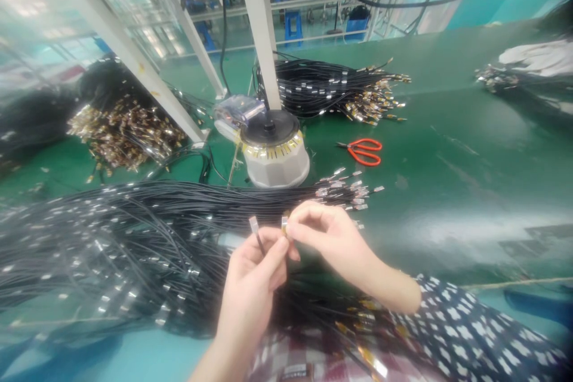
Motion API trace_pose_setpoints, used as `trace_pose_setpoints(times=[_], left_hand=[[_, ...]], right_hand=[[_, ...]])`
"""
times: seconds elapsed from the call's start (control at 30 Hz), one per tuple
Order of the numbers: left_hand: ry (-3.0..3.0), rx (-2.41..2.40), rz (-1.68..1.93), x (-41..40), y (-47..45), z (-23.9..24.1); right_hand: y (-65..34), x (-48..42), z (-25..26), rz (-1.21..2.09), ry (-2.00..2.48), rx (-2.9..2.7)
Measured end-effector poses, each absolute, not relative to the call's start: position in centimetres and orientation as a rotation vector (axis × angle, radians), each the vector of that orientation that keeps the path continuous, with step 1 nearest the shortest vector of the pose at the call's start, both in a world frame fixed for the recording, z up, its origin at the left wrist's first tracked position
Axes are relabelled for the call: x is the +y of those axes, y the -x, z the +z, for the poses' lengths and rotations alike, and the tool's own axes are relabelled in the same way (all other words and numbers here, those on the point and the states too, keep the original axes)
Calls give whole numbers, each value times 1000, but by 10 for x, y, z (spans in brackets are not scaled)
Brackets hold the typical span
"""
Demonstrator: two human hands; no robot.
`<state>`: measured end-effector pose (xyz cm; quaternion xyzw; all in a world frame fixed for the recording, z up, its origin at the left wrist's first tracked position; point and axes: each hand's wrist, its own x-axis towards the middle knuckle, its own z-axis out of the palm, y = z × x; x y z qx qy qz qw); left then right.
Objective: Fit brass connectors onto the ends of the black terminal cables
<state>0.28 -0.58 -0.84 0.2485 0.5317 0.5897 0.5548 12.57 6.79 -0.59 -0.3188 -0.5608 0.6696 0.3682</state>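
Observation:
Between the fingers of my left hand [262, 268] is a black cable whose flat silvery connector [254, 225] sticks up past the knuckles. My right hand [333, 236] pinches a small connector piece [285, 224] with a metal end and a yellowish band, just above the left fingertips. The two hands nearly touch. Behind them lies a thick bundle of black cables [201, 203] with silvery connector ends [351, 191] pointing right. More cables with yellow-banded ends [358, 334] rest across my lap below.
A white dispenser with a black round top [275, 155] stands behind the bundle. Orange-handled scissors [364, 151] lie on the green table [430, 167]. Further cable bundles sit at the back [313, 86] and left [129, 131]. White posts [259, 24] rise from the table.

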Motion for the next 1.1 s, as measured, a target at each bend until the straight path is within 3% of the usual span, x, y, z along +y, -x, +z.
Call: trace_pose_setpoints(times=[0.23,0.5,0.63,0.83,1.1], left_hand=[[-559,1307,1406,-5,1,-9],[-557,1067,1245,-4,9,-11],[-520,981,1163,-1,11,-10],[-556,1100,1330,-1,5,-8],[-592,1190,1375,2,-3,-5]], right_hand=[[-129,63,-6,1493,820,-1546],[-135,85,-8,2019,618,-1455],[-139,91,-5,1920,541,-1629],[-148,94,6,1548,708,-1532],[-149,80,9,1636,665,-1733]])
